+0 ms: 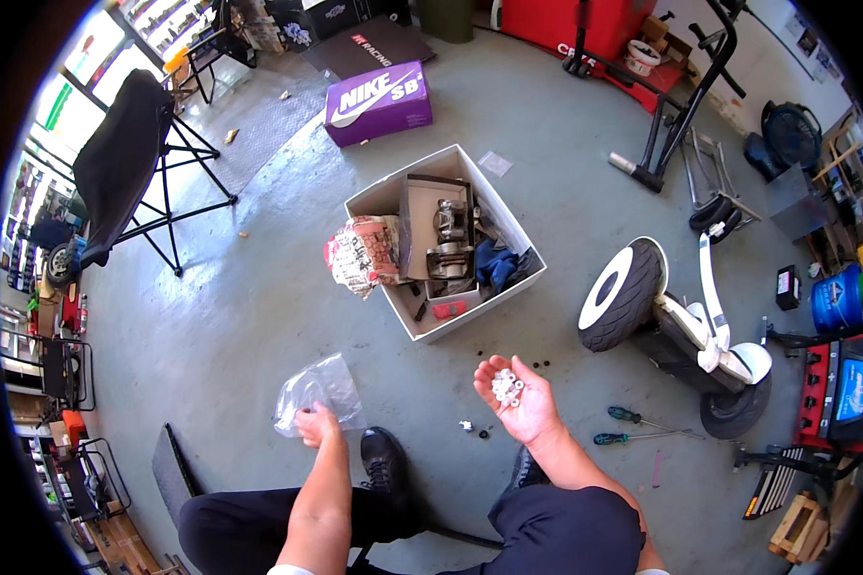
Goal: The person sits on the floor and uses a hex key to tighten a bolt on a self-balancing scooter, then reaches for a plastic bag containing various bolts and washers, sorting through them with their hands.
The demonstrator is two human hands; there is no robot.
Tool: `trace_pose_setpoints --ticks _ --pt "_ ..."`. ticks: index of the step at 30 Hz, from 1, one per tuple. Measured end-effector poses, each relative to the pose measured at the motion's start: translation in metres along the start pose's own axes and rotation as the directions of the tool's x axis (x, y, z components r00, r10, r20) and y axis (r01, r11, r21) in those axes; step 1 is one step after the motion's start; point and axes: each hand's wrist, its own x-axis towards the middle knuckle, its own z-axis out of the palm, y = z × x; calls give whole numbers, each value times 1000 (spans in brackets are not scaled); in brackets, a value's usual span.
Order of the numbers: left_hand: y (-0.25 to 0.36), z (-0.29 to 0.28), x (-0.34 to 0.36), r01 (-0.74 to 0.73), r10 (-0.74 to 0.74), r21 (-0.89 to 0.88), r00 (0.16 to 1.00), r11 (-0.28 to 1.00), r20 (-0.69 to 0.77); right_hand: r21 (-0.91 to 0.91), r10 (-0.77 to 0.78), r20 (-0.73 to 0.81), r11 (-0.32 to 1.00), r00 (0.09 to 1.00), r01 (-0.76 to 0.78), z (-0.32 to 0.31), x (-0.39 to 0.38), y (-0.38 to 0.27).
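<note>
My right hand (520, 401) is palm up over the concrete floor, cupping several small white and metal parts (506, 386). My left hand (314, 425) pinches the lower edge of a clear plastic bag (318, 391) that rests against the floor. A few tiny loose parts (472, 427) lie on the floor between my hands, more small dark ones (540, 364) just beyond my right hand. An open white cardboard box (430, 331) with metal parts, crumpled printed paper and blue cloth stands ahead of me. My legs in dark trousers and black shoes fill the lower edge.
A white self-balancing scooter (681, 326) lies on its side to the right, with two green-handled screwdrivers (633, 426) near it. A purple shoebox (379, 103) sits further back. A black folding chair (129, 163) stands at left, a red tool cart (839, 383) at far right.
</note>
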Motion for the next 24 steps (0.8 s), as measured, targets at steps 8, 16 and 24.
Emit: trace_pose_setpoints --ticks 8,16,24 --pt "-4 13 51 90 -88 -5 985 996 146 -39 25 -7 999 1000 -25 -8 3 4" --pt "16 -11 -45 -357 357 -6 932 934 55 -131 76 -39 988 996 -81 -19 6 3" --pt "58 -94 -227 -845 890 -283 411 454 198 -273 261 -132 918 956 -288 -26 10 14"
